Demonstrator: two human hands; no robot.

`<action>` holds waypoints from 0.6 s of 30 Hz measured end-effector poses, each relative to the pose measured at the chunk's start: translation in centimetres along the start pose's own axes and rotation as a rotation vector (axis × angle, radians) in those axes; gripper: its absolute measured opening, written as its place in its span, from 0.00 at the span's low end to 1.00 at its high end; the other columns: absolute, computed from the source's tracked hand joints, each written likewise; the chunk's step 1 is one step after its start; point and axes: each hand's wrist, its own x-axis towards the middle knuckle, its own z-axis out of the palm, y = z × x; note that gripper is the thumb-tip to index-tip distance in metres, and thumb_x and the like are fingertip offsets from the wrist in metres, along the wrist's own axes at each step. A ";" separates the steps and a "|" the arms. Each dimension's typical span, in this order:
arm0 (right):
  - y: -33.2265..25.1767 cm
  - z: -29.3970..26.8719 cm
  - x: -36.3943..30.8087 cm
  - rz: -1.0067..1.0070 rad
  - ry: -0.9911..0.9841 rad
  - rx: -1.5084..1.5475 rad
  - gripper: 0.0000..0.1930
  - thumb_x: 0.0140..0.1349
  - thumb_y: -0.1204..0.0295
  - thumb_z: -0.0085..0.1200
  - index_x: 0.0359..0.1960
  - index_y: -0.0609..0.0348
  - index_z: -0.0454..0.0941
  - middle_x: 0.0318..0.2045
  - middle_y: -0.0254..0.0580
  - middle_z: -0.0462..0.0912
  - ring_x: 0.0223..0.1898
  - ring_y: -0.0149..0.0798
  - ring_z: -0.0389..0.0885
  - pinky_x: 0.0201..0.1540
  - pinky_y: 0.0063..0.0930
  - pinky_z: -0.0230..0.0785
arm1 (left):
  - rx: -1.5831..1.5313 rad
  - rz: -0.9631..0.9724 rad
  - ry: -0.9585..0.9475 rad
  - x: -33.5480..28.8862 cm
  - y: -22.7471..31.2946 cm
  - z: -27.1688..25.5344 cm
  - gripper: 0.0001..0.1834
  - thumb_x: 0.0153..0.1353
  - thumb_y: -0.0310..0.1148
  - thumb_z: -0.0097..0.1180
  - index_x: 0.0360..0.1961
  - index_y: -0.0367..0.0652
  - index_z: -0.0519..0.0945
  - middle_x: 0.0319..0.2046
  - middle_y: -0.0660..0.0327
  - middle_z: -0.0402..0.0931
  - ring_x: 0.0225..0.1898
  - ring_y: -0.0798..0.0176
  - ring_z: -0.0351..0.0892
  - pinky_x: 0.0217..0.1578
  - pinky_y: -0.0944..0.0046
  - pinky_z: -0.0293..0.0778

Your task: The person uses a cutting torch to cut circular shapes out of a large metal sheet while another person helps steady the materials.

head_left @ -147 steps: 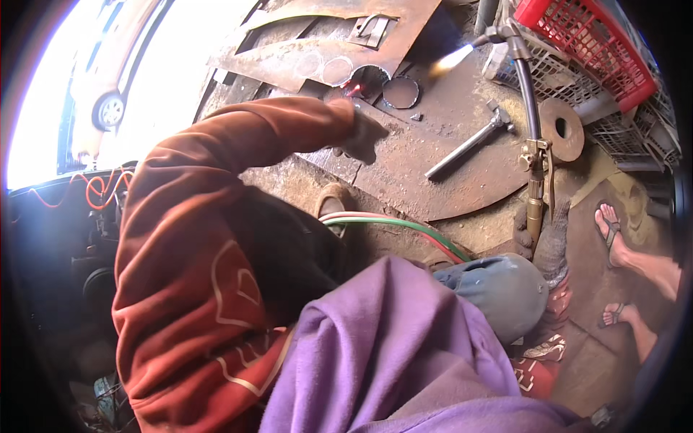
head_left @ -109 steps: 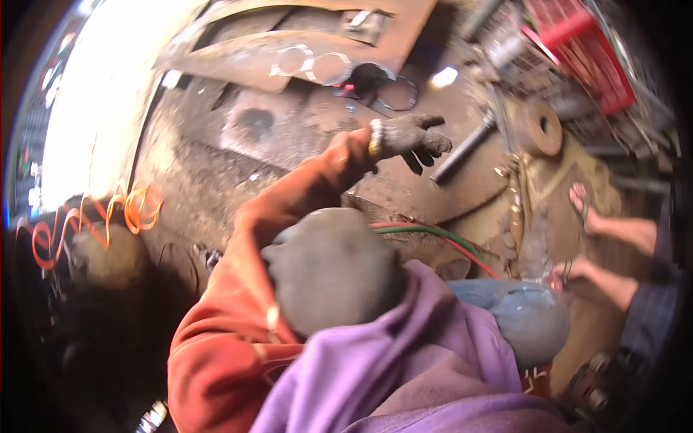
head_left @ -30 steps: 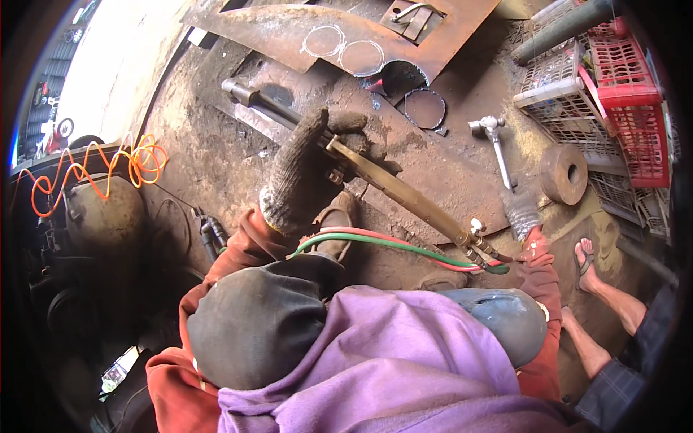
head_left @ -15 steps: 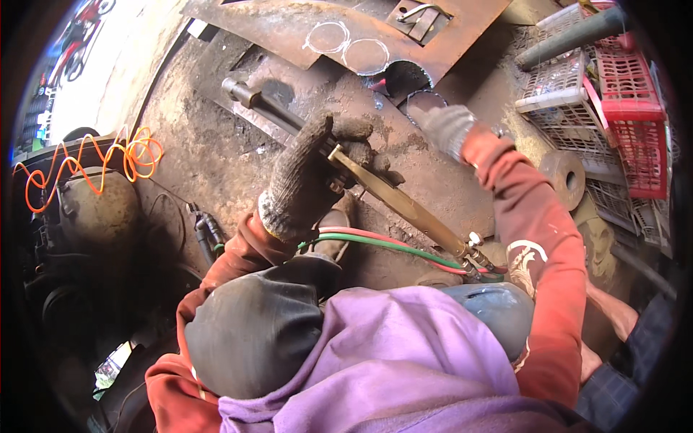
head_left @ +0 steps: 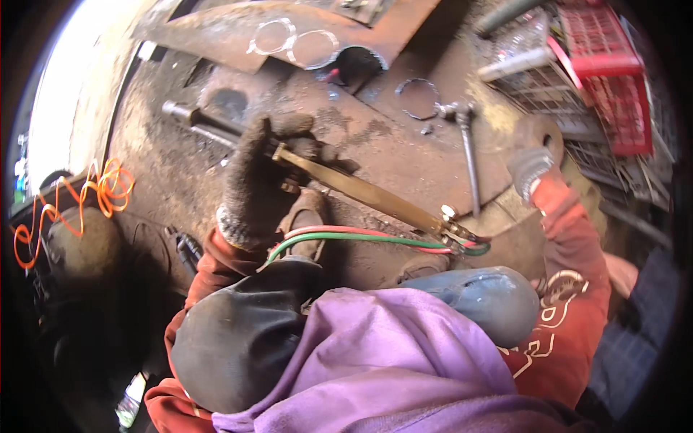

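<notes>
My left hand (head_left: 263,180), in a dark, dirty glove, is closed around a brass cutting torch (head_left: 361,191). The torch slants across in front of me, with its dark head to the upper left. Red and green hoses (head_left: 361,237) join its lower right end. My right hand (head_left: 530,172), in a grey glove, is low beside a thick round piece with a hole in it (head_left: 540,133). Blur and angle hide its fingers. A hammer (head_left: 469,159) lies on the ground left of it. Touching or close to the hammer's head is a round, rough-edged disc (head_left: 418,99).
A rusty steel plate (head_left: 216,36) at the far side bears chalk circles and a round cut hole. Red (head_left: 613,68) and whitish (head_left: 534,63) plastic crates stand at the right. An orange coiled hose (head_left: 112,186) is at the left. Another person's clothed leg (head_left: 635,317) shows at lower right.
My right hand has moved from beside the disc toward me and right, to the round holed piece. The hammer now shows. My left hand keeps the torch; the whole view has shifted.
</notes>
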 end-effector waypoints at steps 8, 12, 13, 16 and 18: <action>-10.6 -6.8 -3.6 -0.092 0.439 0.441 0.16 0.65 0.57 0.51 0.41 0.57 0.80 0.33 0.47 0.83 0.35 0.42 0.83 0.40 0.36 0.77 | 0.060 -0.063 -0.060 0.5 -0.6 1.1 0.27 0.72 0.51 0.41 0.50 0.37 0.78 0.33 0.56 0.81 0.43 0.47 0.81 0.58 0.26 0.63; -11.5 -8.1 -2.9 -0.532 0.469 1.215 0.16 0.67 0.57 0.51 0.44 0.55 0.81 0.30 0.42 0.82 0.32 0.36 0.81 0.39 0.32 0.75 | 0.078 -0.055 -0.062 0.3 -0.7 1.5 0.26 0.72 0.51 0.41 0.50 0.37 0.78 0.32 0.55 0.81 0.42 0.46 0.80 0.56 0.24 0.63; -11.6 -8.8 -2.5 -0.505 0.229 1.270 0.11 0.66 0.65 0.54 0.43 0.55 0.81 0.28 0.40 0.81 0.31 0.35 0.80 0.37 0.31 0.74 | 0.079 -0.053 -0.052 0.2 -0.5 1.8 0.26 0.72 0.51 0.41 0.50 0.37 0.78 0.31 0.55 0.81 0.42 0.46 0.80 0.56 0.23 0.64; -12.4 -7.2 -0.3 -0.304 0.381 1.114 0.09 0.66 0.67 0.53 0.40 0.56 0.82 0.26 0.39 0.81 0.29 0.33 0.79 0.35 0.30 0.74 | 0.074 -0.054 0.001 -0.2 -0.4 2.1 0.26 0.72 0.51 0.41 0.51 0.37 0.78 0.31 0.55 0.81 0.42 0.46 0.81 0.55 0.23 0.64; -11.8 -6.4 2.2 -0.199 0.480 1.200 0.10 0.65 0.65 0.55 0.37 0.58 0.82 0.25 0.42 0.81 0.28 0.37 0.78 0.34 0.32 0.73 | 0.062 -0.055 0.009 -0.1 -0.5 1.7 0.26 0.72 0.51 0.41 0.51 0.37 0.78 0.32 0.54 0.81 0.42 0.46 0.81 0.54 0.23 0.64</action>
